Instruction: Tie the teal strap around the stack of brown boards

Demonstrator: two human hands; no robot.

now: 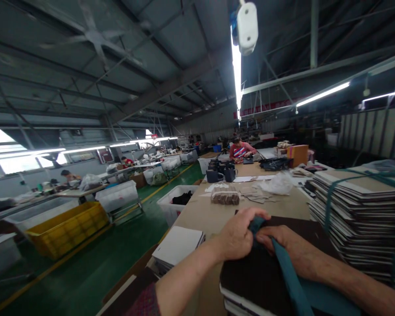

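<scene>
My left hand (pixel 238 235) is closed in a fist around a teal strap (pixel 288 274) on top of a stack of dark boards (pixel 250 281). Just to its right, my right hand (pixel 274 239) pinches the same strap. The strap runs from my hands down toward the bottom edge of the view, over the dark top board. The stack lies at the near end of a long tan table (pixel 204 215).
A tall strapped stack of boards (pixel 358 219) stands at right. A white-topped stack (pixel 179 245) lies left of my arm. Brown pieces (pixel 225 197), a plastic bag (pixel 278 184) and dark items sit farther along. A person (pixel 240 151) sits at the far end. Yellow crate (pixel 67 228) at left.
</scene>
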